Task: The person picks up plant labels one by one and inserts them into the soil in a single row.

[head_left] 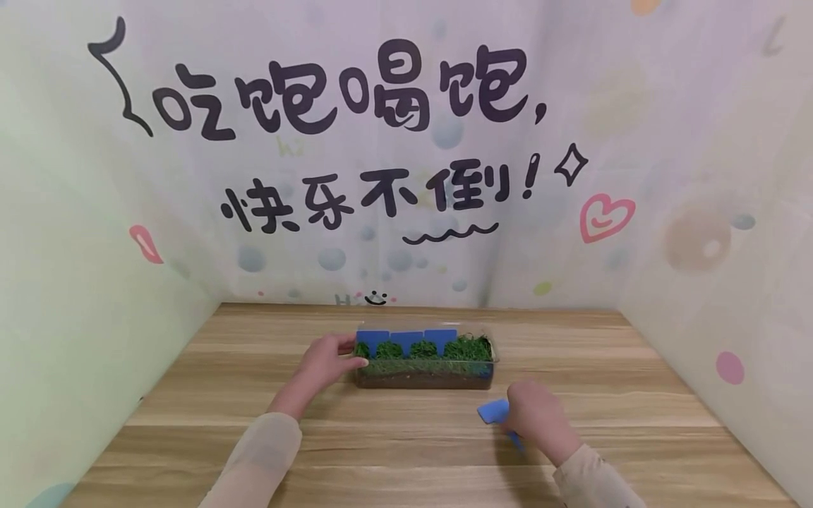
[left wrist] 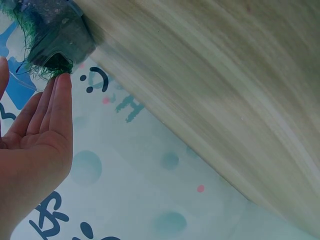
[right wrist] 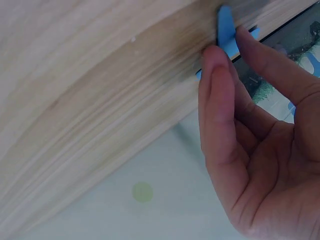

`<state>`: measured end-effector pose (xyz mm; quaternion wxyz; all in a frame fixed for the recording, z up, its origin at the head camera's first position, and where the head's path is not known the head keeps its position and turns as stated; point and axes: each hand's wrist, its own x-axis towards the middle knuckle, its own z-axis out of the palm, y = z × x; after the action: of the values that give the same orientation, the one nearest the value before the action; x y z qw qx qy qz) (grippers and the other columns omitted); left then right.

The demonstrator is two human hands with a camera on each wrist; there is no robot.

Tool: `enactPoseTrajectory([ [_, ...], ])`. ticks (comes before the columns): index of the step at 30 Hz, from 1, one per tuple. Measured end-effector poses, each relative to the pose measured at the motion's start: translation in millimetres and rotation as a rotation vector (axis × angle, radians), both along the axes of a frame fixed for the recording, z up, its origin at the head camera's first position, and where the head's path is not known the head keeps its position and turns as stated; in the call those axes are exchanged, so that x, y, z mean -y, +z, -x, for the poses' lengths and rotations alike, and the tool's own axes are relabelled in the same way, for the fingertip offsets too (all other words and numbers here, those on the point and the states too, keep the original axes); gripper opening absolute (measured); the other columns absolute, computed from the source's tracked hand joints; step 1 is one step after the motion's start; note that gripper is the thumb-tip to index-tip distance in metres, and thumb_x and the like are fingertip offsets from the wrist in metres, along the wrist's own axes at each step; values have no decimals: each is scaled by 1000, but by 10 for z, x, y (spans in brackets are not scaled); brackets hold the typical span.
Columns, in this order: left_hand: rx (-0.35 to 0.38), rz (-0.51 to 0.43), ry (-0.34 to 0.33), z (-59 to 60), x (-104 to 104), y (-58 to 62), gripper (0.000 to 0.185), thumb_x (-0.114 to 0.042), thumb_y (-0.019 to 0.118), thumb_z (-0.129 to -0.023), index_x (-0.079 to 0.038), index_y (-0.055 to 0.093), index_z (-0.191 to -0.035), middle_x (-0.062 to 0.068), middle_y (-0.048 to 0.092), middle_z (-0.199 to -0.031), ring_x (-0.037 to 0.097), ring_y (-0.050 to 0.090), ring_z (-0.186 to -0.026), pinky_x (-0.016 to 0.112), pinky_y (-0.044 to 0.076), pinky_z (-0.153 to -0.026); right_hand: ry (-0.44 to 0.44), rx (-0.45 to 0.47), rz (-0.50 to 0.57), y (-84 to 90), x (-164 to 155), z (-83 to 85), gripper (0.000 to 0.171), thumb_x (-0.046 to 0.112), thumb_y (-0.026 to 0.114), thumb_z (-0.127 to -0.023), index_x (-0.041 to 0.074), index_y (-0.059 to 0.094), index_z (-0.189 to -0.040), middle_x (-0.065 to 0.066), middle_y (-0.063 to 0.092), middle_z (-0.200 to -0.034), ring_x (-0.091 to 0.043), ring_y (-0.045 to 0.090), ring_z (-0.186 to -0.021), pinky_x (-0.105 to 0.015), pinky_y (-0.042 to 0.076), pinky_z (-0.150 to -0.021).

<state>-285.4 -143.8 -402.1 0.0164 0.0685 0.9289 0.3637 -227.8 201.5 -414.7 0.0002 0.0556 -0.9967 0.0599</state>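
A clear plastic box [head_left: 422, 377] of dark soil stands on the table, filled with green plants [head_left: 470, 347]. Three blue plant labels [head_left: 406, 342] stand upright among the greenery. My left hand [head_left: 328, 361] rests on the box's left end, thumb at the front corner and the other fingers farther back. In the left wrist view, its fingers [left wrist: 60, 110] are straight, their tips right at the box. To the right in front of the box, my right hand [head_left: 540, 416] pinches a blue T-shaped plant label [head_left: 492, 411] between thumb and fingers. The label's narrow stem points down past the hand.
The wood-grain table [head_left: 381, 444] reaches back to a pale printed curtain [head_left: 406, 268] with dark lettering. More pale curtain rises along both sides of the table. The box sits near the table's back edge.
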Motion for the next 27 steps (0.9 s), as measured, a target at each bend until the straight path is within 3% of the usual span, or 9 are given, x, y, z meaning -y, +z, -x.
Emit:
enactPoseTrajectory([
  [10, -9, -4, -1, -8, -4, -9, 60, -23, 72, -93, 0, 51, -144, 19, 61, -139, 34, 59, -128, 51, 48, -107, -53, 169, 228, -59, -119, 64, 43, 9, 81, -66, 16, 43, -49, 7, 39, -46, -7, 33, -45, -18, 26, -46],
  [13, -5, -5, 0, -11, -7, -9, 60, -23, 72, -93, 0, 51, -144, 19, 61, -139, 34, 59, -128, 51, 49, -107, -59, 224, 333, -61, -143, 78, 38, 8, 84, -69, 11, 50, -53, 5, 45, -48, -6, 38, -45, -16, 32, -45],
  [16, -6, -3, 2, -11, -8, -9, 60, -23, 72, -93, 0, 51, -144, 18, 61, -139, 34, 59, -128, 51, 48, -107, -37, 250, 426, -61, -169, 97, 26, 4, 85, -70, 5, 59, -69, -1, 56, -59, -9, 49, -50, -19, 44, -47],
  [19, -6, -2, 2, -6, -8, -10, 61, -23, 72, -93, 0, 51, -144, 18, 61, -139, 34, 59, -128, 51, 48, -107, -6, 264, 488, -60, -194, 113, 26, 0, 84, -71, 1, 61, -84, -3, 62, -66, -11, 54, -53, -22, 50, -49],
  [27, -6, 0, 3, -3, -4, -6, 60, -23, 72, -93, 0, 51, -144, 18, 61, -139, 34, 59, -129, 52, 48, -107, 82, 284, 567, -84, -252, 129, 22, -3, 79, -73, 2, 59, -74, -2, 58, -65, -10, 53, -52, -22, 49, -49],
])
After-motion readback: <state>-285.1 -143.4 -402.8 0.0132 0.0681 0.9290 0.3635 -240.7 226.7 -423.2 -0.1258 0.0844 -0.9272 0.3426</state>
